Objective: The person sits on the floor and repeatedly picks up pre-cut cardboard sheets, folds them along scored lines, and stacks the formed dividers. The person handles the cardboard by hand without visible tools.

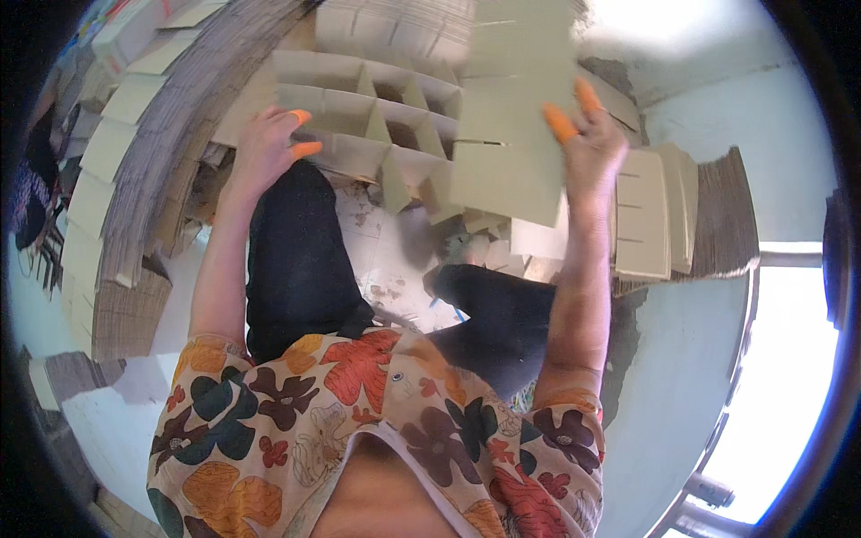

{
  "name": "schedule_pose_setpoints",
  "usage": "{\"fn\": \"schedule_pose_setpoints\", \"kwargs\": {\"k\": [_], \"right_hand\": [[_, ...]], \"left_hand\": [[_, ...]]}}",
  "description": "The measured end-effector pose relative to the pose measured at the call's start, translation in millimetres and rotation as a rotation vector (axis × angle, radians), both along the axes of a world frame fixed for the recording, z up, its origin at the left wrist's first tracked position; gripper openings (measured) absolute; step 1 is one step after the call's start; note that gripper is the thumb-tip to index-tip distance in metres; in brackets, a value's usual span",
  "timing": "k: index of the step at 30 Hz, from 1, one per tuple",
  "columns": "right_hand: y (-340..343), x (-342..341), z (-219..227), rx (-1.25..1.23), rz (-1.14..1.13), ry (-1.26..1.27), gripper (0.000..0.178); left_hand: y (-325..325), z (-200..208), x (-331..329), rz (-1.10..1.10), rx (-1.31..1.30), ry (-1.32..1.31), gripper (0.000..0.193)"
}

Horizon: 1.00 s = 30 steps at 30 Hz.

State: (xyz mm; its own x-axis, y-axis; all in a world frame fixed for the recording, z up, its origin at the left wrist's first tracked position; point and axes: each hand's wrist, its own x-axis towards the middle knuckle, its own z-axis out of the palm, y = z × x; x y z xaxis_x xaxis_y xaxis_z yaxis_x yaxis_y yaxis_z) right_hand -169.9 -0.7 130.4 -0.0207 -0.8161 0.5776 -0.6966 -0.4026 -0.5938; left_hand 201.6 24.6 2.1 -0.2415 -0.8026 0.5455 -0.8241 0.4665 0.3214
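Note:
A partition grid of pale cardboard (pixel 345 106), made of interlocked strips forming open cells, stands in front of me above my knees. My right hand (pixel 594 152), with orange covers on two fingertips, is closed on the right edge of a long slotted cardboard strip (pixel 516 175). That strip hangs over the grid's right side and its far end is blurred. At the grid's left side is my left hand (pixel 262 151), also with two orange-covered fingertips. Its thumb and forefinger are apart, and nothing shows between them.
Tall stacks of slotted cardboard strips (pixel 134 152) curve along the left. Another stack (pixel 682 211) stands at the right beside the pale wall (pixel 735 117). Cardboard pieces (pixel 536 238) lie below the held strip. The floor (pixel 363 255) between my legs has scraps on it.

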Motion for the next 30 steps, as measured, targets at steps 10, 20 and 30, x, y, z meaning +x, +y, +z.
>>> {"fn": "schedule_pose_setpoints", "kwargs": {"k": [10,20,30], "right_hand": [[-32,167,-25,0.07,0.229,0.073,0.019],[-54,194,-54,0.104,0.293,0.191,0.017],[-60,218,-81,0.106,0.398,0.381,0.015]], "left_hand": [[-5,-23,7,-0.039,0.215,0.266,0.019],[-9,-17,2,-0.04,0.151,0.227,0.014],[-14,-23,2,-0.045,0.16,0.264,0.016]]}}
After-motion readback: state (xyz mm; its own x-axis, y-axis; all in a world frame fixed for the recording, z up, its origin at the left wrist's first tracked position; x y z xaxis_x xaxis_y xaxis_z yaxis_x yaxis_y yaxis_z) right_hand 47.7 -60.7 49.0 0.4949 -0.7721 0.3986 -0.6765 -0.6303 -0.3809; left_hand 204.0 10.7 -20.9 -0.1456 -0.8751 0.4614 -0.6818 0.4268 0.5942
